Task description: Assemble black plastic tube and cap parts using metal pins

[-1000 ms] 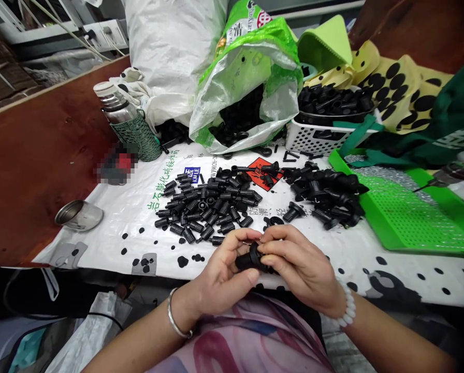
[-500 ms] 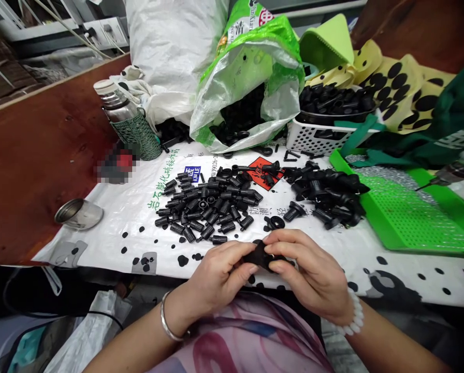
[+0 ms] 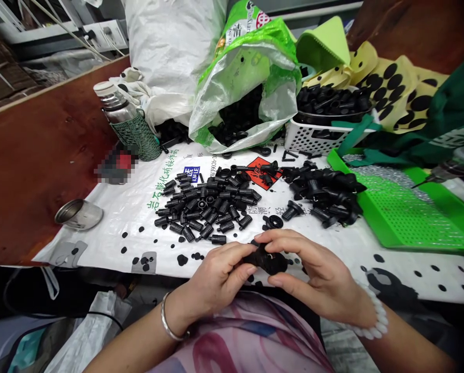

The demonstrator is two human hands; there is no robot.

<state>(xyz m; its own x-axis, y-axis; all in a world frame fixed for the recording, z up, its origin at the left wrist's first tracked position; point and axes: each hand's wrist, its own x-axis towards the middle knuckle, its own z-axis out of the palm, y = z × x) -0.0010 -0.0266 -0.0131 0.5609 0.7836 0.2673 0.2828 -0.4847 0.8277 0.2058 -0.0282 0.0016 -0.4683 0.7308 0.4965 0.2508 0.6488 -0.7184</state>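
Close to the front edge of the table, my left hand [image 3: 220, 274] pinches one end of a black plastic part [image 3: 271, 260] with a round, flared end. My right hand [image 3: 315, 277] has its fingers and thumb around the rim of that flared end, fingertips above and thumb below. The fingers partly cover the part, so its full shape is hidden. Just beyond my hands lies a pile of small black cylindrical pieces [image 3: 206, 204]. A heap of larger black flanged parts [image 3: 325, 191] sits to its right. A black ring [image 3: 274, 223] lies between the heaps and my right hand.
On the right stands a green tray [image 3: 414, 228] with small shiny metal pieces and a thin-tipped tool [image 3: 444, 172] over it. Behind are a white basket [image 3: 317, 139] and an open green bag [image 3: 247, 67] of black parts. A thermos [image 3: 129, 122] and metal cup [image 3: 78, 215] stand left.
My right hand has shifted slightly right and spread its fingers wider around the part. More of the part's round end now shows. My left hand has stayed nearly still.
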